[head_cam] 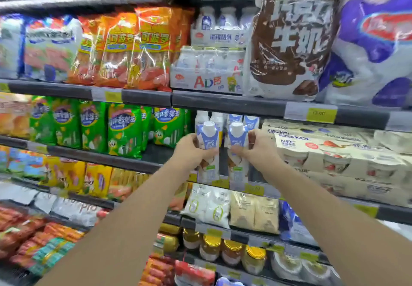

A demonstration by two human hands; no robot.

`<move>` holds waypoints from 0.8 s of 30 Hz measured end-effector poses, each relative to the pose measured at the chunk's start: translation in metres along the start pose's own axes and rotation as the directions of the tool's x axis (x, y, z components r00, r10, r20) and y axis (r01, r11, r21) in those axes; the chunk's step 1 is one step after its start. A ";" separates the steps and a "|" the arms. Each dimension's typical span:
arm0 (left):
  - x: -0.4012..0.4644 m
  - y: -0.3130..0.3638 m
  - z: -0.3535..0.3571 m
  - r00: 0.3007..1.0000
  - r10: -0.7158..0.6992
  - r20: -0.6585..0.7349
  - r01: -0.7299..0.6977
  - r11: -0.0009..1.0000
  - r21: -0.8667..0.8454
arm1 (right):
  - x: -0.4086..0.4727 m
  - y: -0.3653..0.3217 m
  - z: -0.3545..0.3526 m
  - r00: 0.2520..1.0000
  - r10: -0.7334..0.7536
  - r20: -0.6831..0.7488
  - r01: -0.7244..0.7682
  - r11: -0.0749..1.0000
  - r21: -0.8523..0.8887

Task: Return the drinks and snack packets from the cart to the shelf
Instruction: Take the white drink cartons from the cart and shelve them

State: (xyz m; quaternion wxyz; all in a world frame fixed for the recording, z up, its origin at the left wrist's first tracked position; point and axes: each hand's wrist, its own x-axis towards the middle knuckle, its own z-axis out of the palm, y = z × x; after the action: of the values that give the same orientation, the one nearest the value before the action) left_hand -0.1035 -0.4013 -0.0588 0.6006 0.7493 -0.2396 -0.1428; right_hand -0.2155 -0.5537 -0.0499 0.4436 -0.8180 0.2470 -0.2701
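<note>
Two tall blue-and-white drink cartons with white caps stand side by side at the front of the second shelf [263,191] from the top. My left hand [191,152] is wrapped around the left carton [207,134]. My right hand [259,148] grips the right carton [237,135]. Both cartons are upright, their bases at the shelf's front edge. More cartons of the same kind [250,120] stand just behind them. The cart is out of view.
Green snack bags [124,129] fill the shelf to the left, with a dark gap beside the cartons. Cream multipack boxes [334,152] sit to the right. Large milk bags [289,45] hang over the shelf above. Jars [231,250] and pouches line the lower shelves.
</note>
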 end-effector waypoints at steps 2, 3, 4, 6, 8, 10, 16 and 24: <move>0.029 0.003 0.007 0.999 0.015 0.033 -0.016 1.000 0.022 | 0.010 -0.003 0.004 0.998 -0.004 -0.065 0.002 0.999 -0.042; 0.043 0.005 0.010 0.998 0.022 0.054 -0.024 0.999 0.035 | 0.017 -0.002 0.006 0.995 0.000 -0.101 -0.006 0.998 -0.063; 0.055 0.005 0.013 0.996 0.036 0.076 -0.039 0.998 0.039 | 0.023 -0.002 0.008 0.991 0.006 -0.136 -0.018 0.996 -0.086; 0.073 0.006 0.021 0.992 0.066 0.108 -0.070 0.997 0.034 | 0.035 -0.001 0.011 0.977 0.025 -0.211 -0.051 0.992 -0.118; 0.086 0.005 0.029 0.987 0.098 0.127 -0.105 0.993 0.046 | 0.043 0.001 0.012 0.964 0.036 -0.264 -0.073 0.989 -0.131; 0.096 0.000 0.038 0.979 0.131 0.154 -0.141 0.988 0.055 | 0.048 0.003 0.015 0.953 0.044 -0.299 -0.092 0.984 -0.151; 0.112 -0.007 0.048 0.963 0.209 0.171 -0.236 0.958 0.161 | 0.058 0.014 0.015 0.942 0.058 -0.329 -0.117 0.980 -0.162; 0.112 -0.032 0.035 0.926 0.276 0.255 -0.363 0.836 0.411 | 0.049 0.026 0.025 0.913 0.084 -0.399 -0.189 0.954 -0.233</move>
State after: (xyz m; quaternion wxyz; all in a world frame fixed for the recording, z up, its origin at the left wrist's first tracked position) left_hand -0.0203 -0.4847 -0.0903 0.4005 0.8005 -0.4431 -0.0497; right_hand -0.1672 -0.5830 -0.0732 0.2905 -0.7818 0.4203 -0.3575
